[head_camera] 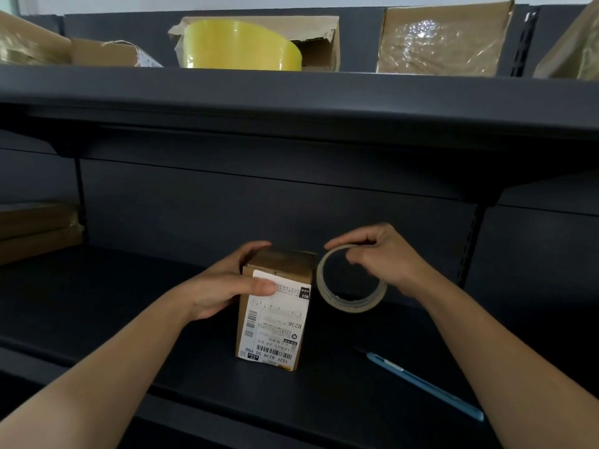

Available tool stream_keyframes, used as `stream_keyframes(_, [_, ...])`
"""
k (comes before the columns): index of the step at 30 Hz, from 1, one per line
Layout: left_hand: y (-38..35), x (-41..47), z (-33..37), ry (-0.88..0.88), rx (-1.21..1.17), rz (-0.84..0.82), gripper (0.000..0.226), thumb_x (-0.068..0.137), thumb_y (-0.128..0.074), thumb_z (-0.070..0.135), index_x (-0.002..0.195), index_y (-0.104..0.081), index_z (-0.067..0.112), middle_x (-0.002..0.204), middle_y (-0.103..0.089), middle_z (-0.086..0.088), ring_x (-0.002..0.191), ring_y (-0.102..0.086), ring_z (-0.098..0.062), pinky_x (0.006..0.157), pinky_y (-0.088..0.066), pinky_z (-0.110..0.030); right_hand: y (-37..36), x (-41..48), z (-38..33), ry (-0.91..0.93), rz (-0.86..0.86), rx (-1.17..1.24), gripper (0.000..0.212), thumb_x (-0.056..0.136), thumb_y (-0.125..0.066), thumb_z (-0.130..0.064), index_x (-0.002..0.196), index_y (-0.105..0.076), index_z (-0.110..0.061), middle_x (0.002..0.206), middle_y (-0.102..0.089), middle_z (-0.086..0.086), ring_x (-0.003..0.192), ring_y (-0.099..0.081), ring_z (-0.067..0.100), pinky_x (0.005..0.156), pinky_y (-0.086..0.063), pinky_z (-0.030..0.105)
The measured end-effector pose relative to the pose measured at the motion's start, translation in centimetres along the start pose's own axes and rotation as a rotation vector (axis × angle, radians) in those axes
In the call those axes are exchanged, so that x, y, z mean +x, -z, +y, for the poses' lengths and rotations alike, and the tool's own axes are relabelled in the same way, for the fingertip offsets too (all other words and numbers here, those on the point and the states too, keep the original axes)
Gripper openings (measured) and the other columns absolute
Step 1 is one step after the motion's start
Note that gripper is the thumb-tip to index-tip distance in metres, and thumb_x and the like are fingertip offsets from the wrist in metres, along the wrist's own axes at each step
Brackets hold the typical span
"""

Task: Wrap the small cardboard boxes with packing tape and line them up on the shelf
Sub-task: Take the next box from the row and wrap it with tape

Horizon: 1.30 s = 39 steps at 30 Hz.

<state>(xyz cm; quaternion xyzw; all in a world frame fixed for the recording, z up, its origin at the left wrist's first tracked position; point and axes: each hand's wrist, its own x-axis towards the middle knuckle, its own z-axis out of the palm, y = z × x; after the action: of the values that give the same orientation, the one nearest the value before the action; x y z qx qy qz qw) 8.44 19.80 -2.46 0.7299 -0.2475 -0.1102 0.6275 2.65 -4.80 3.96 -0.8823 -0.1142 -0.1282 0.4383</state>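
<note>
Cardboard box [275,306] is standing upright on the dark lower shelf [129,303], label facing us. We're gripping its top with our left hand [227,286], thumb lying across the label and fingers curling round the back. Our right hand [379,254] is pinching the tape roll [351,280] just beside the box. A blue pen [424,385] is lying nearby, and a yellow roll [240,47] is sitting among the boxes up top.

Bare left hand [223,286], bare right hand [385,257] (forearms [113,367] uncovered too)
</note>
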Motion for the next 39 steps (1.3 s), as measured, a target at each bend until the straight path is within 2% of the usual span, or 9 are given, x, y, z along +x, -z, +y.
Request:
stream_keyframes(4, [0.2, -0.1, -0.1, 0.003, 0.007, -0.013, 0.117, 0.027, -0.095, 0.041, 0.132, -0.042, 0.036, 0.112, -0.070, 0.002, 0.105, -0.066, -0.016, 0.086, -0.051, -0.031, -0.9, 0.1, 0.6, 0.021, 0.034, -0.002, 0.033, 0.085, -0.060, 0.000, 0.087, -0.076, -0.029, 0.090, -0.072, -0.017, 0.090, -0.063, -0.004, 0.083, -0.044, 0.015])
stream_keyframes(9, [0.4, -0.6, 0.1, 0.034, 0.143, -0.054, 0.119, 0.038, -0.090, 0.053, 0.138, -0.026, 0.054, 0.127, -0.061, 0.010, 0.120, -0.054, -0.010, 0.109, -0.035, -0.037, -1.6, 0.2, 0.7, 0.042, 0.046, -0.041, 0.036, 0.084, -0.061, -0.001, 0.083, -0.074, -0.035, 0.099, -0.072, -0.011, 0.099, -0.063, 0.002, 0.097, -0.047, 0.022])
stream_keyframes(12, [0.5, -1.0, 1.2, 0.023, 0.397, -0.075, 0.101, 0.046, -0.075, 0.073, 0.129, -0.018, 0.069, 0.142, -0.042, 0.019, 0.130, -0.038, -0.003, 0.108, -0.028, -0.029, -1.6, 0.2, 0.6, 0.048, 0.056, -0.070, 0.036, 0.084, -0.061, -0.003, 0.082, -0.074, -0.036, 0.098, -0.072, -0.013, 0.099, -0.063, 0.002, 0.098, -0.047, 0.023])
stream_keyframes(15, [0.4, -1.4, 3.0, -0.094, 0.775, -0.056, 0.095, 0.054, -0.058, 0.085, 0.138, -0.026, 0.054, 0.150, -0.017, 0.029, 0.137, -0.021, 0.004, 0.110, -0.025, -0.025, -1.7, 0.3, 0.4, 0.049, 0.066, -0.078, 0.033, 0.083, -0.061, -0.003, 0.085, -0.076, -0.032, 0.096, -0.072, -0.013, 0.097, -0.063, 0.001, 0.094, -0.047, 0.020])
stream_keyframes(19, [-1.4, -1.5, 4.8, -0.192, 1.071, -0.101, 0.058, 0.093, -0.056, 0.031, 0.145, -0.029, 0.038, 0.150, -0.023, 0.024, 0.140, -0.018, 0.004, 0.118, -0.015, -0.029, -1.9, 0.3, 0.3, 0.054, 0.077, -0.099, 0.031, 0.083, -0.061, -0.003, 0.089, -0.077, -0.028, 0.094, -0.071, -0.014, 0.094, -0.062, -0.002, 0.080, -0.043, 0.007])
stream_keyframes(25, [-2.9, -1.6, 4.9, -0.299, 1.074, -0.168, 0.062, 0.096, -0.049, 0.008, 0.140, -0.027, 0.045, 0.150, -0.026, 0.026, 0.138, -0.016, 0.011, 0.119, 0.002, -0.025, -1.8, 0.2, 0.7, 0.056, 0.099, -0.112, 0.029, 0.083, -0.061, -0.003, 0.089, -0.077, -0.026, 0.093, -0.071, -0.013, 0.091, -0.062, -0.003, 0.072, -0.041, 0.002])
stream_keyframes(34, [-2.4, -2.3, 4.8, -0.166, 1.294, 0.019, 0.087, 0.073, -0.043, 0.077, 0.148, -0.025, 0.036, 0.154, -0.025, 0.019, 0.141, -0.023, -0.004, 0.116, -0.025, -0.034, -1.9, 0.2, 0.6, 0.060, 0.084, -0.115, 0.028, 0.084, -0.060, -0.006, 0.091, -0.077, -0.028, 0.096, -0.071, -0.014, 0.093, -0.061, -0.004, 0.074, -0.040, 0.002])
stream_keyframes(37, [-3.9, -2.0, 5.8, -0.197, 1.376, 0.085, 0.081, 0.068, -0.045, 0.083, 0.136, -0.044, 0.038, 0.132, -0.051, 0.019, 0.120, -0.049, -0.008, 0.097, -0.043, -0.033, -1.9, 0.4, 0.3, 0.072, 0.082, -0.149, 0.028, 0.082, -0.060, -0.007, 0.091, -0.077, -0.028, 0.094, -0.071, -0.014, 0.095, -0.062, -0.001, 0.078, -0.043, 0.006])
stream_keyframes(39, [-4.6, -0.9, 6.3, -0.226, 1.463, 0.015, 0.083, 0.065, -0.051, 0.083, 0.133, -0.044, 0.036, 0.121, -0.052, 0.015, 0.113, -0.050, -0.009, 0.097, -0.038, -0.032, -1.9, 0.4, 0.1, 0.080, 0.085, -0.166, 0.028, 0.082, -0.060, -0.006, 0.091, -0.077, -0.027, 0.094, -0.072, -0.014, 0.094, -0.062, -0.001, 0.080, -0.044, 0.009])
